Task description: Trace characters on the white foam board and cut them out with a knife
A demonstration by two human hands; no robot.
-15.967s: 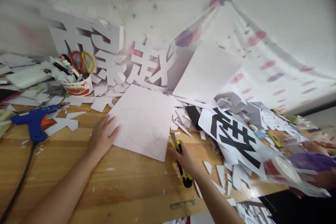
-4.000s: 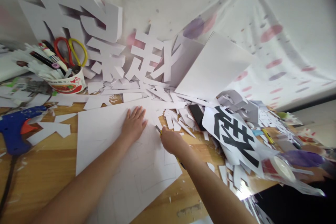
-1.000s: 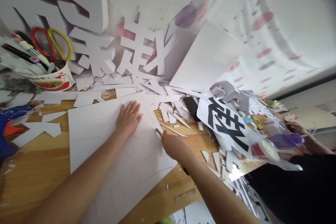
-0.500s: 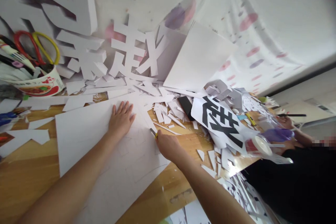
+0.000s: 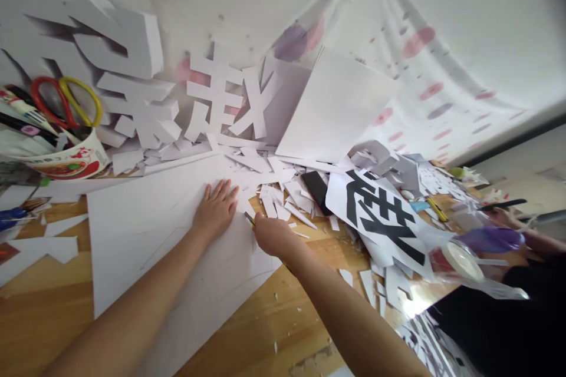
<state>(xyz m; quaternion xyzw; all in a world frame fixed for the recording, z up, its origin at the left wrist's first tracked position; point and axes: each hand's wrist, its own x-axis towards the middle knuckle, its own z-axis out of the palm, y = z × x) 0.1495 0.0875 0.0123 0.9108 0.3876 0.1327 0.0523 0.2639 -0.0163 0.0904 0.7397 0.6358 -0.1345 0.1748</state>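
My left hand (image 5: 216,211) lies flat on a large white board (image 5: 128,230), its fingers spread and nothing held. Faint drawn lines run over the board. Just to the right, my right hand (image 5: 275,237) is closed round a cutter knife (image 5: 250,218), whose blade end points up and left over the board's right edge. Offcuts of white board (image 5: 270,203) lie beyond both hands. A paper sheet with a large black character (image 5: 380,212) rests to the right, beside a dark phone-like slab (image 5: 316,191).
A tub (image 5: 79,159) with scissors and pens stands at the left. Cut-out white characters (image 5: 225,94) and a blank board (image 5: 331,109) lean at the back. A person in black (image 5: 508,318) is at the right, near a plastic cup (image 5: 462,259).
The white board has shifted up and left in view. My left hand has moved right on it, nearer to my right hand. The knife has come slightly left.
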